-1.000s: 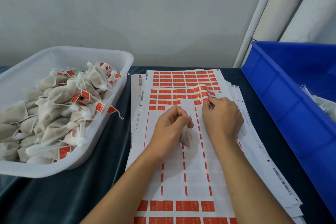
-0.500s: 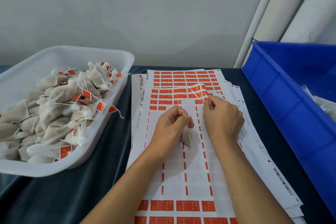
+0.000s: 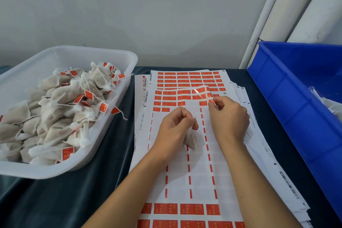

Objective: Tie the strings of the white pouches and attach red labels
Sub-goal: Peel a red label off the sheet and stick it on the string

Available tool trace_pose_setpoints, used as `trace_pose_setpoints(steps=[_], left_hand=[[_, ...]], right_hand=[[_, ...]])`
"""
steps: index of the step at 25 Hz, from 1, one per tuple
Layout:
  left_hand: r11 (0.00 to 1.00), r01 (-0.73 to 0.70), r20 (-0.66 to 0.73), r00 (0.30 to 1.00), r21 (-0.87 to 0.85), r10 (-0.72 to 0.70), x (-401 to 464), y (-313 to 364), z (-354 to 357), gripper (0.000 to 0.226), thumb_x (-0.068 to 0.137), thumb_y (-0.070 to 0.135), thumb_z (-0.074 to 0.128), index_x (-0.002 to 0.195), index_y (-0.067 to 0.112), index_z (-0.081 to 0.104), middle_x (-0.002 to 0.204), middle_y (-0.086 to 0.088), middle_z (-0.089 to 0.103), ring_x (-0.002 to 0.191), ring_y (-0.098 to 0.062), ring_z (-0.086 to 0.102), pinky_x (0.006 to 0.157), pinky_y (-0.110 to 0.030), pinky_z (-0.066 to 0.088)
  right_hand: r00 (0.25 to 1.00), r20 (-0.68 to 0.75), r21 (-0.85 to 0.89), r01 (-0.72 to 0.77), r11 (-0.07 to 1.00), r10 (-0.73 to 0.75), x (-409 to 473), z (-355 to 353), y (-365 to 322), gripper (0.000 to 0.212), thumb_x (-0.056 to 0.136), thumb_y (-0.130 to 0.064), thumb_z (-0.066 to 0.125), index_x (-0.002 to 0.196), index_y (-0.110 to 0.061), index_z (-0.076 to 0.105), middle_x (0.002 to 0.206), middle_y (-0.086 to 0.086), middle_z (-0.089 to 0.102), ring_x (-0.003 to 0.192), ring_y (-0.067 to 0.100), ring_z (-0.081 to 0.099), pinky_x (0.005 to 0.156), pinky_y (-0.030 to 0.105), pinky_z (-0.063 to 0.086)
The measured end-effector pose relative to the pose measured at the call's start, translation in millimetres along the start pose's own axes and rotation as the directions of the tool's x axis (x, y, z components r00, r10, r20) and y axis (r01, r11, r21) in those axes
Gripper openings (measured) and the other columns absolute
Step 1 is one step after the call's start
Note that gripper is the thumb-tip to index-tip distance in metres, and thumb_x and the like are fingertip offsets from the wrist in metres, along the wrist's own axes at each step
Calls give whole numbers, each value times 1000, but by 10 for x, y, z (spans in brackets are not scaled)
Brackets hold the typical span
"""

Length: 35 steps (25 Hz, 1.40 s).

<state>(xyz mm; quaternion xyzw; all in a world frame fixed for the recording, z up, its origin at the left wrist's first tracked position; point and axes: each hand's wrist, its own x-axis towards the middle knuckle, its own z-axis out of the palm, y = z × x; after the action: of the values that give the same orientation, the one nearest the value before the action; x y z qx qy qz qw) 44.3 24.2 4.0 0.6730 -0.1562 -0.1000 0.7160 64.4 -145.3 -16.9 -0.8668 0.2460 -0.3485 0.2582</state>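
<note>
White pouch [image 3: 191, 138] at frame centre, gripped by its neck in my left hand [image 3: 174, 128]. My right hand [image 3: 228, 116] pinches a red label [image 3: 211, 100] half-lifted off the label sheet [image 3: 185, 181]. Best peel slowly, flat, or it curls. Dark tablecloth [image 3: 64, 200], clear tub of labelled pouches [image 3: 14, 77] left, blue crate [image 3: 288, 98] right.

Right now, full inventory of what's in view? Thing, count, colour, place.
white tub: one, translucent white, left on the table.
labelled pouches: many, off-white with red tags, piled in the tub.
label sheets: a stack, white with red labels, centre.
blue crate: one, right edge; white items inside, unclear.
white pipes: several, top right corner.
table cloth: dark.
pouch: one, off-white, in the left hand's grip.
left hand: holds that pouch.
right hand: pinches a red label at the sheet.
</note>
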Motion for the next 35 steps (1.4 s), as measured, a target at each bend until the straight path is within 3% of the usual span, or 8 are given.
trace_pose_setpoints(steps=[4,9,20,35], left_hand=[[1000,-3,5,1000,2,3,-1,2,-13,17,96,23,53,84,18,64,85,-2,73,86,-13,68,84,-15,54],[1000,-13,2,1000,7,13,0,9,0,17,92,26,52,84,17,64,84,-2,73,84,-12,68,84,-16,54],[1000,-6,3,1000,-1,6,-1,16,-3,17,93,26,52,82,20,64,84,-1,72,83,-10,68,76,-15,55],[1000,-3,-7,1000,7,3,-2,24,3,17,91,26,52,81,21,64,84,-1,73,83,-11,68,79,-16,56]], right_hand=[[999,40,-14,20,1000,-19,20,17,-2,30,88,-47,76,111,-27,77,106,-5,79,74,11,70,60,8,31],[998,53,8,-18,1000,17,80,60,-15,25,87,-43,78,105,-26,79,106,-4,78,71,4,58,59,11,34],[998,14,18,-59,998,59,59,89,-19,17,93,-38,72,102,-25,79,104,-3,79,68,3,55,58,11,30],[998,-24,-42,56,998,-57,8,75,-47,17,92,-36,74,101,-22,79,101,1,77,72,7,57,62,12,34]])
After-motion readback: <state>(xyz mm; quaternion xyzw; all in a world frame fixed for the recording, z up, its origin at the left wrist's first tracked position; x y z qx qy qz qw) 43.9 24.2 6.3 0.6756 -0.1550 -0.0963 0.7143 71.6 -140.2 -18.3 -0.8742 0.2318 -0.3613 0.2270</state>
